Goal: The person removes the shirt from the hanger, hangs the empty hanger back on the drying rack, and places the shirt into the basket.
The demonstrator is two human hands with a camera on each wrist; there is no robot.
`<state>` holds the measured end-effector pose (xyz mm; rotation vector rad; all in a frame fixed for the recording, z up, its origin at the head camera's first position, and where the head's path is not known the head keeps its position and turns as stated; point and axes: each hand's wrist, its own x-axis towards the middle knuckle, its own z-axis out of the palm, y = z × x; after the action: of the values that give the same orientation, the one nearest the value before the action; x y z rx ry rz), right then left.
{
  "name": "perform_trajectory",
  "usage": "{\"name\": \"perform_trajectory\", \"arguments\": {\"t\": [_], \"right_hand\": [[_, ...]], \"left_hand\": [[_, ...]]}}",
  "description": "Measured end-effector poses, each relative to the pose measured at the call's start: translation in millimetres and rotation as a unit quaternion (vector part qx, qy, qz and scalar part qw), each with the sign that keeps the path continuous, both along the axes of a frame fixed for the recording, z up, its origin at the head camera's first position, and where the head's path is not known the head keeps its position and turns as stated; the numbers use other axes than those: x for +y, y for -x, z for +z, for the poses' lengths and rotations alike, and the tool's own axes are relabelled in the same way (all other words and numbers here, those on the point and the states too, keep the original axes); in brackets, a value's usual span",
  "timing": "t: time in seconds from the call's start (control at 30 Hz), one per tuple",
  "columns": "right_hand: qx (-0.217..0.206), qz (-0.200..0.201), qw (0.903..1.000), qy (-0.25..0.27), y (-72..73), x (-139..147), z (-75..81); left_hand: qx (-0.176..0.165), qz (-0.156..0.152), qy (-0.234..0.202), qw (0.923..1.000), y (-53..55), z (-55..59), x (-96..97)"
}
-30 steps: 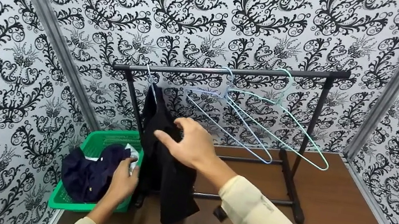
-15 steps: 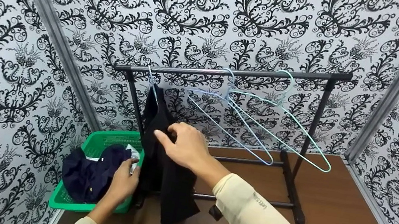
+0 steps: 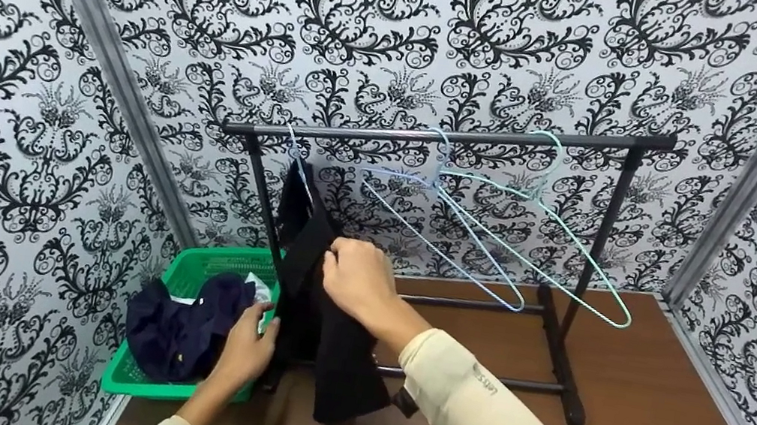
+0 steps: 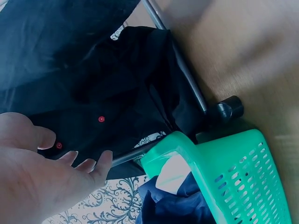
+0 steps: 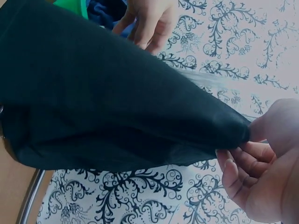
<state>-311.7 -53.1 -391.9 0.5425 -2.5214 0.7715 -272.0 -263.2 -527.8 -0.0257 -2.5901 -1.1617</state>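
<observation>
A black buttoned shirt (image 3: 343, 366) hangs on a pale wire hanger (image 3: 302, 168) at the left end of the rack's bar. My right hand (image 3: 361, 282) pinches the shirt's edge at its near upper part; the right wrist view shows the cloth (image 5: 117, 102) drawn taut between thumb and fingers. Beside the shirt's lower front is my left hand (image 3: 249, 344), its fingers loosely bent and holding nothing. In the left wrist view this left hand (image 4: 56, 172) is close to the black cloth (image 4: 93, 79) with its red buttons (image 4: 101, 119); whether it touches is unclear.
A green basket (image 3: 127, 385) with dark navy clothing (image 3: 170, 331) and something white stands left of the dark metal rack (image 3: 481, 140). A blue hanger (image 3: 478, 255) and a mint-green hanger (image 3: 587, 264) hang bare on the bar. The brown table (image 3: 651, 408) lies beneath.
My right hand has closed from a wide spread onto the shirt's edge and pulled the cloth toward me, tilting the hanger. The left hand has barely moved.
</observation>
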Motion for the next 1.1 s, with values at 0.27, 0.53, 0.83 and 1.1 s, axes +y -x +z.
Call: {"name": "perform_trajectory", "arguments": {"t": [0.27,0.53,0.83,1.1], "right_hand": [[0.010,-0.023,0.9997,0.004,7.4,18.2,-4.3],[0.041,-0.037,0.9978,0.038,15.4,38.8,-6.7],[0.054,-0.023,0.9940,0.092,22.3,48.5,-4.1],[0.063,-0.015,0.9907,0.120,20.8,58.8,5.2]], "left_hand": [[0.073,-0.011,-0.011,0.9972,18.5,-42.8,-21.1],[0.027,0.010,0.017,0.9994,45.0,-96.9,-40.0],[0.082,-0.022,0.002,0.9964,23.5,-71.3,-14.3],[0.089,-0.025,0.005,0.9957,14.8,-64.8,-12.4]]}}
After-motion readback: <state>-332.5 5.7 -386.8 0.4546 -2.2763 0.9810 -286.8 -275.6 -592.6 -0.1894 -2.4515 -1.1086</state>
